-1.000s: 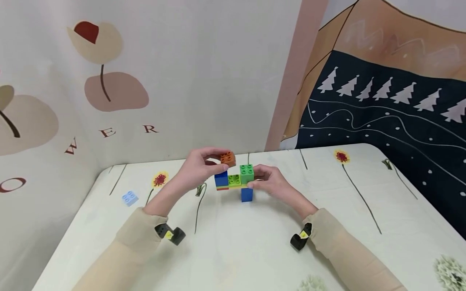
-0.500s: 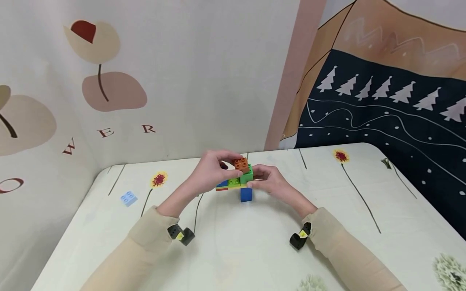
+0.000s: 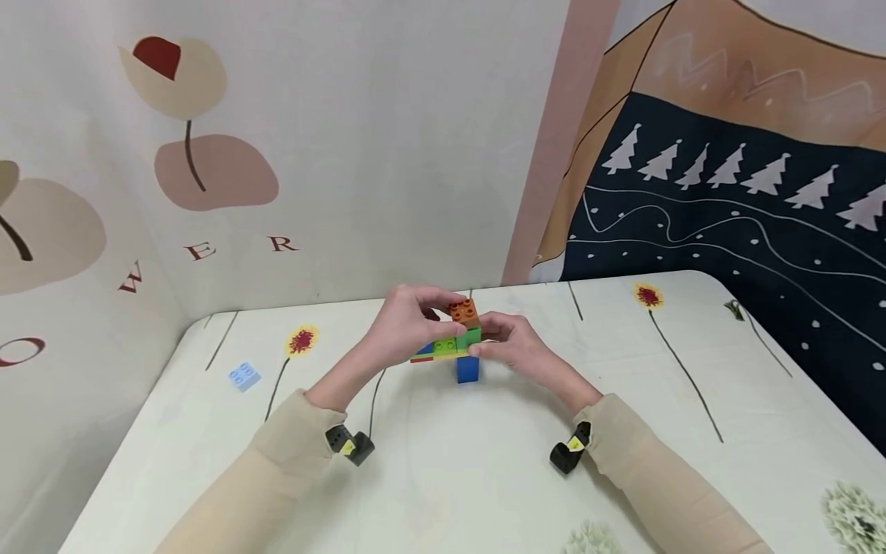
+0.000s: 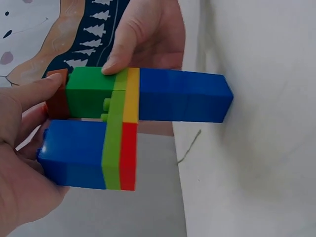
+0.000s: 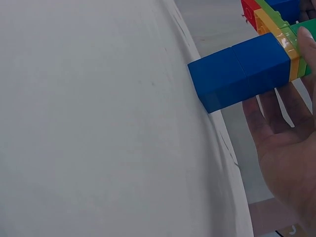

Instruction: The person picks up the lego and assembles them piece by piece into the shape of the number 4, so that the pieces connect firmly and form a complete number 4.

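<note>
Toy building bricks form a stepped structure on the table. An orange brick (image 3: 464, 312) tops a green brick (image 4: 91, 91); my left hand (image 3: 408, 327) pinches it between thumb and fingers. Beneath the green one run lime bricks (image 4: 113, 143) over a yellow plate (image 4: 132, 96) and a red plate (image 4: 129, 157). A blue column (image 4: 185, 96) supports the yellow end from the table. Another blue brick (image 4: 74, 153) rises at the opposite end, near my left palm. My right hand (image 3: 512, 340) grips the structure's right side, thumb against the green brick's lower edge, fingers behind.
A loose light-blue brick (image 3: 244, 376) lies at the left on the flower-patterned white tablecloth (image 3: 443, 477). Behind the table's back edge hangs a printed curtain (image 3: 388, 154), with a dark tree-patterned cloth (image 3: 692, 208) to the right.
My left hand has carried the orange brick rightward, from above the blue brick onto the top of the green one. The right hand has stayed in place on the structure.
</note>
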### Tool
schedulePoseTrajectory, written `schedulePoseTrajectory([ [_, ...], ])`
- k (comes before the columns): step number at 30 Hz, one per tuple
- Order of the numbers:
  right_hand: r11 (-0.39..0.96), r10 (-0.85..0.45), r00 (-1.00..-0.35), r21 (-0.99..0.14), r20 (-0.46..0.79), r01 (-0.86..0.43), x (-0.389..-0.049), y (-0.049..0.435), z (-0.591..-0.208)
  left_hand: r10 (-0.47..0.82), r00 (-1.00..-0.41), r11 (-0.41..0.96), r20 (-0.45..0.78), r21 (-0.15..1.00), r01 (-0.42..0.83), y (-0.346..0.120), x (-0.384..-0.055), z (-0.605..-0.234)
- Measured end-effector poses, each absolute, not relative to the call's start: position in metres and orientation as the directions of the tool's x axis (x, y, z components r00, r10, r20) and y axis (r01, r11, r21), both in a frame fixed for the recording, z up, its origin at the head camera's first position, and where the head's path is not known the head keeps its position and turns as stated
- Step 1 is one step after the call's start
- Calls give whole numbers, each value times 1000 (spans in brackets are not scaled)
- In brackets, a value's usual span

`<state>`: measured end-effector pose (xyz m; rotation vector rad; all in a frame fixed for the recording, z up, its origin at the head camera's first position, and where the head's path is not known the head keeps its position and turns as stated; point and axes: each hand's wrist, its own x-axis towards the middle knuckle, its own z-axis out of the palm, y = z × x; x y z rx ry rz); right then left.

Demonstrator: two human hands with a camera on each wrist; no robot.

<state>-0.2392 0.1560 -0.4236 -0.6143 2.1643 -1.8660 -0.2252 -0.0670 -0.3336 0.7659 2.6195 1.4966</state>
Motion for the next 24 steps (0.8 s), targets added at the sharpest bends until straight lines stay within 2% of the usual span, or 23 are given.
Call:
schedulePoseTrajectory([
  [24, 91, -454, -882, -978, 127, -187, -240, 156, -424, 495, -821, 419, 285, 750, 512, -65, -228, -335],
])
